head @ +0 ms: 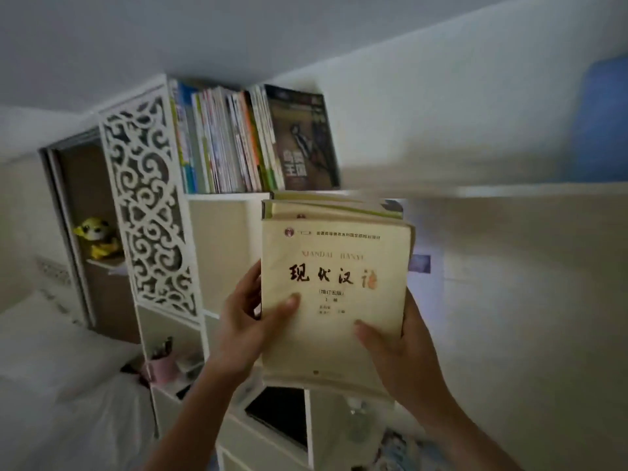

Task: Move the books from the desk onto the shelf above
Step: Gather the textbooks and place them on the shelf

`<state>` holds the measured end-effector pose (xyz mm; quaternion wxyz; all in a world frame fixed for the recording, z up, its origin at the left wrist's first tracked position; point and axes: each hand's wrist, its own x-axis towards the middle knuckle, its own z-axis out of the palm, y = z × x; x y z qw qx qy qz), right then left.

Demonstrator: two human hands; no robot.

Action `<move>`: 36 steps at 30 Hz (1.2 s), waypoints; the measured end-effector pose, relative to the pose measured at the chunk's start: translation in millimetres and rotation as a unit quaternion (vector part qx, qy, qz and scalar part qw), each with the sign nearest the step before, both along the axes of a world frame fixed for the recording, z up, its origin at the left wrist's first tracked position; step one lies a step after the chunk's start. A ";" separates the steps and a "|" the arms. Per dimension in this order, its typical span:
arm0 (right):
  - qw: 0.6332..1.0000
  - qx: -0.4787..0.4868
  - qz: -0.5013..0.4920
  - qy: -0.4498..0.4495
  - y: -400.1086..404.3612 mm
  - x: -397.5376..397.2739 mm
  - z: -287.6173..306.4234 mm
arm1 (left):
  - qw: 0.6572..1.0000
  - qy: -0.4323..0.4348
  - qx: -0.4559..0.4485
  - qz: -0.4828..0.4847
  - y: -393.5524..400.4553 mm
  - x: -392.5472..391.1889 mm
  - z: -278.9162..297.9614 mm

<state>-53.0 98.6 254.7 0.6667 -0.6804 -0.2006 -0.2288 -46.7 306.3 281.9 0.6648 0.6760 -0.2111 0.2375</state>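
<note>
Both hands, left hand (243, 329) and right hand (404, 358), grip opposite edges of a stack of cream-covered textbooks (334, 290), thumbs on the cover, raised upright just below the shelf (475, 190).

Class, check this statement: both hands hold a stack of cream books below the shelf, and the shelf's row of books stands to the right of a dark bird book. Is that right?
Not quite. The head view shows the row of books standing to the left of the bird book, not the right. The rest holds: the left hand and right hand hold the cream stack below the shelf.
</note>
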 end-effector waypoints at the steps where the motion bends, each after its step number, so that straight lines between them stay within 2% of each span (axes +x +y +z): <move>1: 1.000 -0.009 -0.001 -0.021 3.0 4.2 20.3 | 1.000 -0.017 -0.005 -0.003 4.2 3.2 17.9; 7: 0.986 -0.079 -0.029 -0.144 0.8 39.3 154.5 | 0.994 -0.066 -0.068 -0.058 10.0 57.5 124.5; 11: 0.981 -0.110 -0.036 -0.156 -13.4 85.4 227.3 | 0.988 -0.076 -0.108 -0.082 -1.4 116.2 184.4; 14: 0.982 -0.110 -0.047 -0.145 -21.5 122.9 259.8 | 0.985 -0.070 -0.120 -0.103 -13.6 159.0 216.5; 19: 0.987 -0.104 -0.067 -0.107 -38.5 178.1 272.2 | 0.983 -0.054 -0.108 -0.137 -32.0 213.4 235.8; 27: 0.994 -0.092 -0.014 -0.056 -54.1 224.0 259.8 | 0.984 0.031 -0.114 -0.133 -50.0 262.9 219.3; 31: 0.982 -0.184 0.032 0.011 -69.4 223.3 255.2 | 0.979 0.035 -0.002 -0.203 -43.1 264.5 204.3; 36: 0.973 -0.229 -0.008 0.035 -77.6 231.8 255.4 | 0.970 0.016 0.069 -0.232 -34.6 262.7 199.5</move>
